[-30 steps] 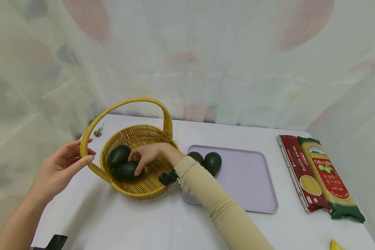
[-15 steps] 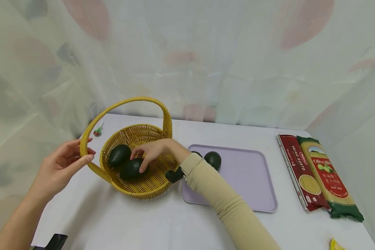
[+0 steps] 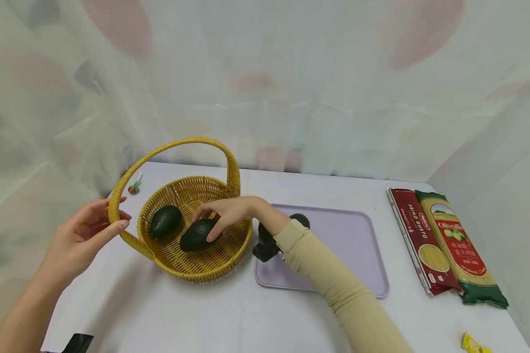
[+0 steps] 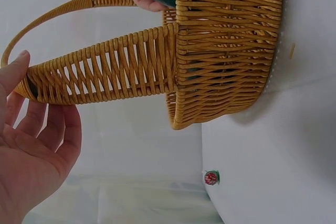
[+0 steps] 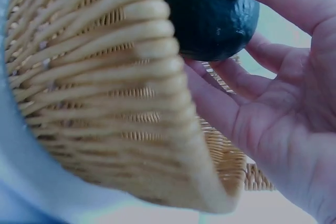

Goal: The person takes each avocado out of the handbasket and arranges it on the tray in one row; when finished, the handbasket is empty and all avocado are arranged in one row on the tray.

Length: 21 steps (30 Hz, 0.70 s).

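Observation:
My left hand (image 3: 81, 238) grips one side of the tall handle (image 3: 128, 179) of a yellow wicker basket (image 3: 203, 275). The left wrist view shows its thumb and fingers (image 4: 58, 132) around the handle's wrapped strip. Inside the basket, my right hand (image 3: 229, 215) holds a dark green avocado (image 3: 196, 236) between thumb and fingers. In the right wrist view that avocado (image 5: 215, 19) shows above the woven rim. A second avocado (image 3: 165, 221) lies at the basket's left. Two more sit on the lilac tray (image 3: 344, 250); my right wrist partly hides these tray avocados (image 3: 301, 219).
Right of the tray lie a red spaghetti pack (image 3: 424, 240) and a green-and-red pasta bag (image 3: 461, 250). A yellow wrapped item (image 3: 473, 344) is at the lower right. Behind the basket's left side lies a small red-and-green item (image 3: 134, 189). A patterned curtain (image 3: 265, 88) borders the table.
My right hand has shifted right with the avocado, away from the other one in the basket. My left hand stays on the handle.

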Available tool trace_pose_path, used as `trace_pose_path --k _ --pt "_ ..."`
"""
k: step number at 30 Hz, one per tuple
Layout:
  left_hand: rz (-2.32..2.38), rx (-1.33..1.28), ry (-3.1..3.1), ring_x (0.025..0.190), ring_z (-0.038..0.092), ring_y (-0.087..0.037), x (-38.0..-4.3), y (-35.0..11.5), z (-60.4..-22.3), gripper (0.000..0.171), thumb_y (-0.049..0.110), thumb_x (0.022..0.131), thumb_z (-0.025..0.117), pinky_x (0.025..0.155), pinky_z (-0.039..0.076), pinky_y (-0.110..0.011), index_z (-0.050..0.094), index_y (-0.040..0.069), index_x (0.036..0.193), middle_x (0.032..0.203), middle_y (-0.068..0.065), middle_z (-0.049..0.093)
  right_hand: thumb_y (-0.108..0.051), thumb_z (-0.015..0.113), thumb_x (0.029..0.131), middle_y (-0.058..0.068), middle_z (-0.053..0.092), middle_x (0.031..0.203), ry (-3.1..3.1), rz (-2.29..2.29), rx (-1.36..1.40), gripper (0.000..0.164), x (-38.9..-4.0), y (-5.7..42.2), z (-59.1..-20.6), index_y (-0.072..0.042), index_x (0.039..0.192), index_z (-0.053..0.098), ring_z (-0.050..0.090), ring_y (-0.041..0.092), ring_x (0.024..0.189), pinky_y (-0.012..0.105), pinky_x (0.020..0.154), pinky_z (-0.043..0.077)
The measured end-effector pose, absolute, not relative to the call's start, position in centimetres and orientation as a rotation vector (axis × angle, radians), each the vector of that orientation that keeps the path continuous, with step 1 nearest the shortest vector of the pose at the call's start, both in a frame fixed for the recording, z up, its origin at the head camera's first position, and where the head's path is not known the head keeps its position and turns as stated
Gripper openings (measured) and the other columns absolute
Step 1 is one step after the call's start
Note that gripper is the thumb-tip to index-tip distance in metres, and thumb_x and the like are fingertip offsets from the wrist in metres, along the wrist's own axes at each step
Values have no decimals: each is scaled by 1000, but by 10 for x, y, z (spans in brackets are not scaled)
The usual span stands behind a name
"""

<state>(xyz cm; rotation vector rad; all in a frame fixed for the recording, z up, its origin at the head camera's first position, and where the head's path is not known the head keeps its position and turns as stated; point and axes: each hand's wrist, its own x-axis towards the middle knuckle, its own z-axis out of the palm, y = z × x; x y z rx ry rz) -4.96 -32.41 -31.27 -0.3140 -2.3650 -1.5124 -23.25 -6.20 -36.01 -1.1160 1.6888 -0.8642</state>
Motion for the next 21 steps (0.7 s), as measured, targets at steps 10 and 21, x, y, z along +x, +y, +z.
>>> trace_pose_path --k 10,21 --pt "-1617 -335 -2313 90 67 -10 -49 -326 -315 44 -20 86 59 82 51 -13 53 -8 129 101 -3 69 -23 74 86 -7 49 129 1739 -976 -1139 56 -224 -33 -355 -19 136 49 54 15 109 34 89 51" --pt "-1599 -314 -2327 90 68 -9 -49 -325 -315 43 -18 86 60 82 51 -13 54 -7 128 100 -2 69 -20 70 88 -4 50 132 1715 -1238 -1110 56 -211 -1 -352 -21 139 47 55 16 114 31 96 46"
